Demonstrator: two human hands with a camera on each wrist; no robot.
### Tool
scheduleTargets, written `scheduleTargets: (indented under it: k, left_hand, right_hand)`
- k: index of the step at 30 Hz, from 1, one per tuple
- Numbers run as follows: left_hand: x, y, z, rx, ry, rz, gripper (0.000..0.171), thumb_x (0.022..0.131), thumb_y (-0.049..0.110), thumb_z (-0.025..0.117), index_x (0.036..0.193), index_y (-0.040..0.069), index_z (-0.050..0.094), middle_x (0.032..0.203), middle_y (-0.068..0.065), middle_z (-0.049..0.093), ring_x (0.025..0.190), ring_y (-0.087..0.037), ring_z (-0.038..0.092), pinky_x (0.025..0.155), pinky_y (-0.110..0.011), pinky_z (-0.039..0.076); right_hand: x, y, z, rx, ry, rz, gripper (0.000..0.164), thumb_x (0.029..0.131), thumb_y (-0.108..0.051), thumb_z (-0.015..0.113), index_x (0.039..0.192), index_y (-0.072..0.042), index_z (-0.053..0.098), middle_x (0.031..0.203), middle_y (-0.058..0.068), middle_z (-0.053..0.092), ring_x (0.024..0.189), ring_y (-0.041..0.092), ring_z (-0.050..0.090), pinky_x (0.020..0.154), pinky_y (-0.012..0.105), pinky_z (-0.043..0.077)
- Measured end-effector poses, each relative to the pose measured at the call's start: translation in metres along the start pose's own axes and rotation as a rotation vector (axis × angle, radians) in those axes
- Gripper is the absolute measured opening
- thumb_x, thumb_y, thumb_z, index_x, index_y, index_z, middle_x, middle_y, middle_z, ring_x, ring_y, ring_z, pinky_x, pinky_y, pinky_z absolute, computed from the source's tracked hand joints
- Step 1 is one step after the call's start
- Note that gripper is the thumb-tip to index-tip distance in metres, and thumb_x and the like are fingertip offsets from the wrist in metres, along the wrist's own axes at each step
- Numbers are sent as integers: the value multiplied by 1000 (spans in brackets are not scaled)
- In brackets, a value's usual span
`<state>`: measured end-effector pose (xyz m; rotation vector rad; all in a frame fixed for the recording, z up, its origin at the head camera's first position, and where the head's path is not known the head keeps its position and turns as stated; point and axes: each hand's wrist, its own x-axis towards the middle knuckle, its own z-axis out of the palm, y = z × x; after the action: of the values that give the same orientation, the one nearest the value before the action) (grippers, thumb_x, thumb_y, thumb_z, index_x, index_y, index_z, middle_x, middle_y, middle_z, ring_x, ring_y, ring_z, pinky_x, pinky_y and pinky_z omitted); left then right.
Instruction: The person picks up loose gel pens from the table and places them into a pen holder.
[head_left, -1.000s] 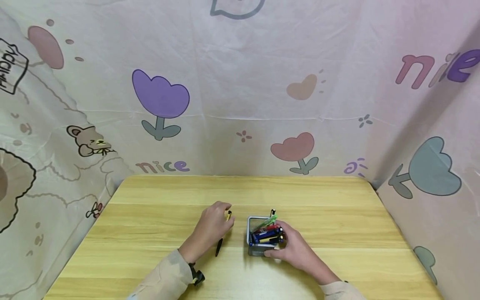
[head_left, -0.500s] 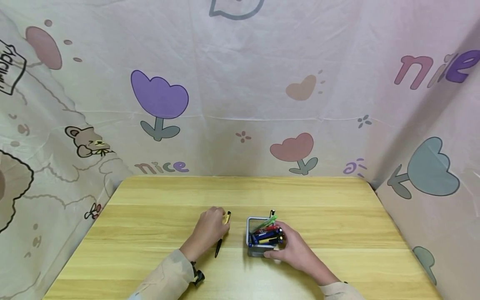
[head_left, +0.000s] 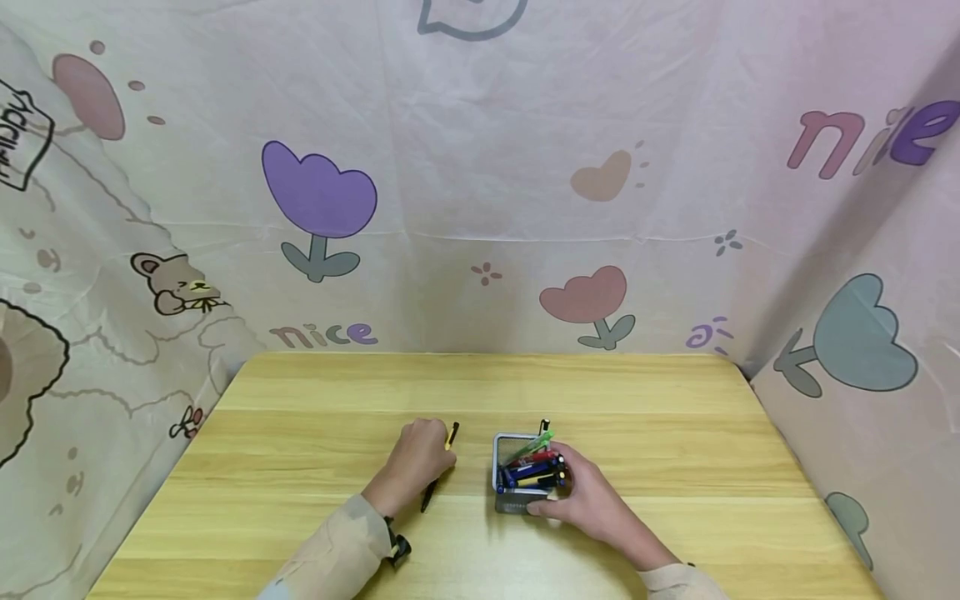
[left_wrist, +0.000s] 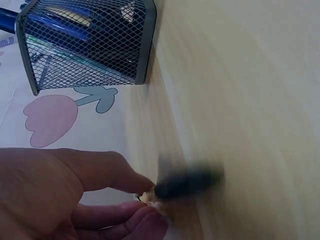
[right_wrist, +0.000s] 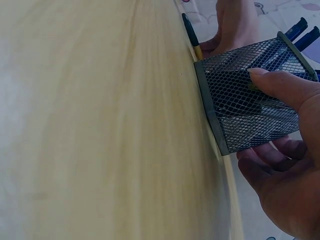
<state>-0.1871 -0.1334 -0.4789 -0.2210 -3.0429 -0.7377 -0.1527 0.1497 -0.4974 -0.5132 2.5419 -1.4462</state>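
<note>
My left hand [head_left: 416,457] pinches a yellow-and-black pen [head_left: 452,437] between thumb and fingers, left of the pen holder. In the left wrist view the pen's black end [left_wrist: 189,184] is blurred and points away from the fingertips, close over the tabletop. A dark mesh pen holder [head_left: 517,502] stands upright, its open top showing several pens [head_left: 534,470] in blue, red, green and yellow. From the right side, my right hand [head_left: 588,498] grips the holder; the thumb [right_wrist: 280,85] lies on one mesh wall and the other fingers wrap the opposite side.
Both hands work over a light wood-grain table [head_left: 337,387]. A printed cloth backdrop [head_left: 465,167] rises behind the table's far edge and along both sides. A dark watch-like band [head_left: 396,546] sits on the left wrist.
The left hand has shifted slightly left and toward me, and the pen's lower end has swung left with it. The right hand and pen holder keep their place.
</note>
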Motion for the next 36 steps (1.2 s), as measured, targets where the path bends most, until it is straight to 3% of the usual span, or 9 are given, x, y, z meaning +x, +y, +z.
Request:
scheduleTargets:
  k: [9, 12, 14, 15, 16, 20, 23, 30, 36]
  left_hand:
    - [1, -1, -2, -16, 1, 26, 56, 76, -8, 66, 57, 23, 23, 57, 10, 12, 50, -6, 12, 47, -20, 14]
    - [1, 1, -4, -38, 17, 27, 36, 77, -7, 68, 56, 14, 48, 53, 7, 33, 47, -5, 19, 45, -18, 18]
    - [1, 4, -7, -45, 39, 34, 12, 79, -5, 70, 72, 5, 69, 60, 1, 55, 48, -4, 28, 45, -17, 25]
    - [0, 6, -8, -41, 53, 43, 7, 80, -3, 72, 83, 3, 75, 67, -3, 63, 49, -4, 34, 47, -18, 31]
    - [0, 8, -9, -39, 71, 54, 15, 80, -2, 73, 94, 1, 78, 75, -6, 71, 52, -4, 40, 49, -18, 37]
    - [-1, 18, -16, -28, 128, 109, 21, 80, 1, 76, 101, 2, 78, 88, -6, 77, 65, -6, 59, 62, -22, 53]
    - [-4, 27, -22, -31, 182, 172, 19, 79, 0, 76, 97, 3, 78, 87, -6, 78, 70, -9, 66, 64, -22, 56]
    - [-14, 47, -34, -103, 320, 311, 18, 80, -1, 78, 96, 6, 77, 87, -4, 78, 68, -7, 68, 61, -11, 52]
    - [-22, 58, -46, -242, 402, 458, 18, 80, -2, 82, 96, 5, 77, 87, -4, 77, 71, -9, 71, 64, -13, 57]
  right_hand:
    - [0, 1, 0, -6, 9, -20, 89, 70, -28, 95, 145, -8, 52, 127, 8, 70, 115, 25, 69, 97, 26, 54]
    - [0, 1, 0, -10, 8, -19, 89, 70, -29, 95, 146, -8, 51, 127, 8, 70, 115, 24, 68, 96, 27, 54]
    - [1, 2, 0, -12, 7, -19, 90, 70, -30, 95, 146, -8, 51, 127, 8, 70, 115, 24, 68, 96, 27, 54]
    - [1, 2, 0, -13, 8, -19, 90, 70, -30, 95, 146, -8, 51, 127, 8, 70, 115, 24, 68, 96, 27, 54]
    - [1, 2, 0, -13, 8, -20, 89, 70, -30, 95, 145, -8, 52, 127, 8, 70, 115, 24, 68, 96, 27, 54]
    - [1, 3, 0, -14, 9, -18, 90, 70, -30, 95, 145, -8, 52, 126, 8, 70, 115, 24, 68, 96, 27, 54]
    - [1, 3, 0, -17, 10, -20, 90, 70, -31, 95, 146, -8, 52, 126, 7, 70, 115, 24, 68, 96, 27, 54]
    - [0, 4, 1, -18, 12, -30, 89, 70, -31, 95, 145, -10, 52, 127, 6, 71, 115, 25, 68, 98, 29, 54]
    - [0, 3, 0, -21, 11, -25, 90, 70, -31, 95, 145, -10, 52, 127, 7, 70, 116, 25, 68, 98, 29, 55]
